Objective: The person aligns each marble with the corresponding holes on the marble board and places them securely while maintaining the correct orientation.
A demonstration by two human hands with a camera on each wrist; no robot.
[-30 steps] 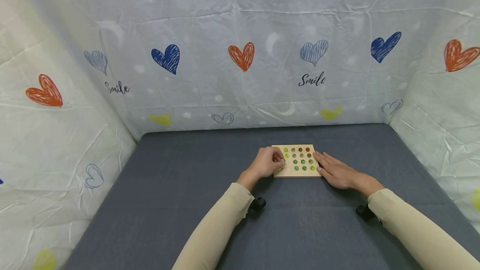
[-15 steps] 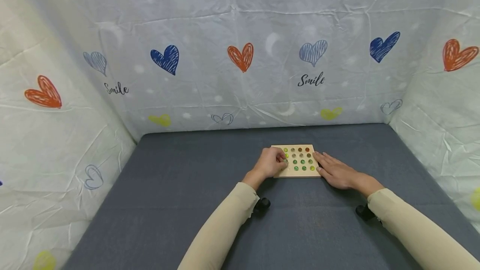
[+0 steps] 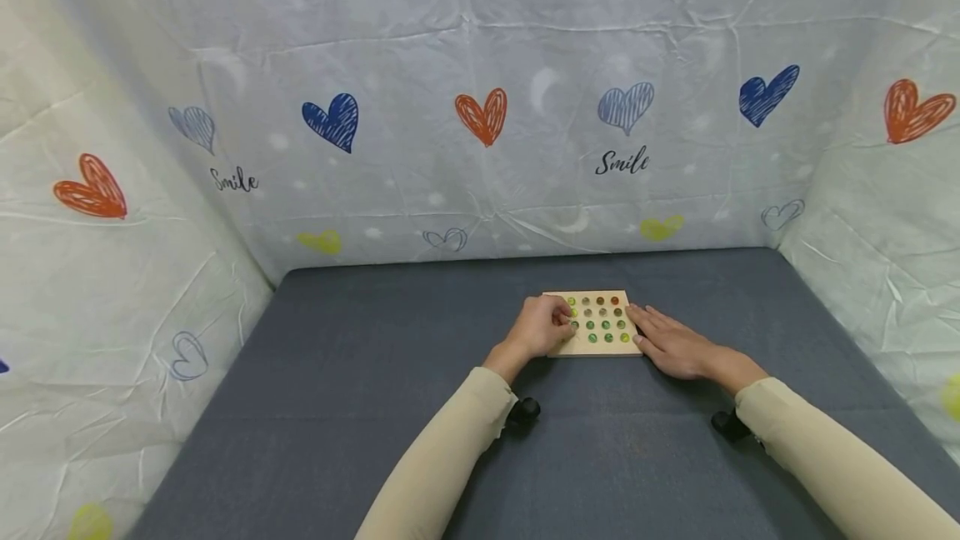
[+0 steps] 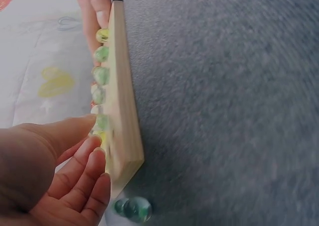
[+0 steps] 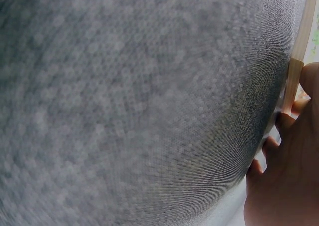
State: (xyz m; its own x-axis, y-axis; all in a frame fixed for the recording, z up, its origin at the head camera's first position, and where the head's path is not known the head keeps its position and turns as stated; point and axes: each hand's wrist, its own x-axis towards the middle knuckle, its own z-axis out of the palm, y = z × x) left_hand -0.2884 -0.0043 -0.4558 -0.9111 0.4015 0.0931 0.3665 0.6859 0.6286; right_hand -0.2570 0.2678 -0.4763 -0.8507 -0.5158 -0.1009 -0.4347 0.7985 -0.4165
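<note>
A pale wooden board (image 3: 558, 348) lies on the dark table with rows of glass marbles in it. Green, yellow, clear and reddish-brown ones show. My left hand (image 3: 534, 327) is over the board's left part, thumb and forefinger at a greenish marble (image 4: 101, 121) in the third row from the back. The thumb tip touches this marble in the left wrist view, and the other fingers curl below. My right hand (image 3: 675, 347) lies flat with straight fingers against the board's right edge, holding it steady. The left hand hides the board's left columns.
Loose bluish-green marbles (image 4: 137, 208) lie by the board's near left corner in the left wrist view. The dark cloth-covered table (image 3: 420, 340) stretches around the board. A white curtain (image 3: 390, 190) with printed hearts encloses the back and sides.
My left hand has shifted slightly right over the board with the greenish marble, which now sits in line with its row. The right hand has stayed still.
</note>
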